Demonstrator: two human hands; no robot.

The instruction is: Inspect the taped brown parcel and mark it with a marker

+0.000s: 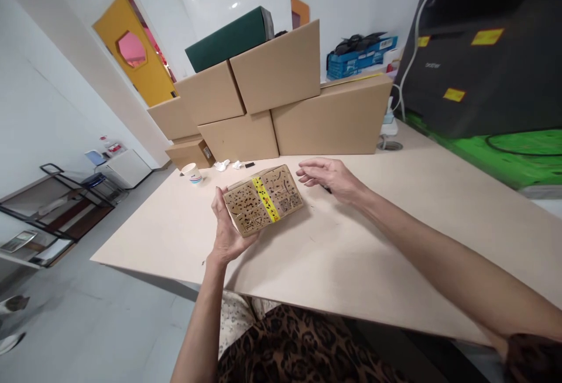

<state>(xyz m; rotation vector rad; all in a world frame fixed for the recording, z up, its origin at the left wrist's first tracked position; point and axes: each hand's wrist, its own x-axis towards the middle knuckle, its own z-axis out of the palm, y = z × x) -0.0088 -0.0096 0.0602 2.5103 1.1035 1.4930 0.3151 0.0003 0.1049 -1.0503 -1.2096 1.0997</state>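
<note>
My left hand (228, 235) grips a small cardboard box (241, 201) by its left end and lower edge, the thumb up along the side. The box is tilted above the table, showing a face covered in dark printed marks with a yellow tape strip (266, 199) across it. Just right of the box, my right hand (327, 177) is apart from it, fingers stretched toward it. A small dark object (327, 189) peeks out beneath the palm; whether it is held or lies on the table I cannot tell.
Large cardboard boxes (325, 119) are stacked along the back of the table (144, 231), with a dark green box (232, 40) on top. A paper cup (192, 173), crumpled white tissue (222, 165) and a small black piece (250, 165) lie before them. A big black box (478, 78) stands right.
</note>
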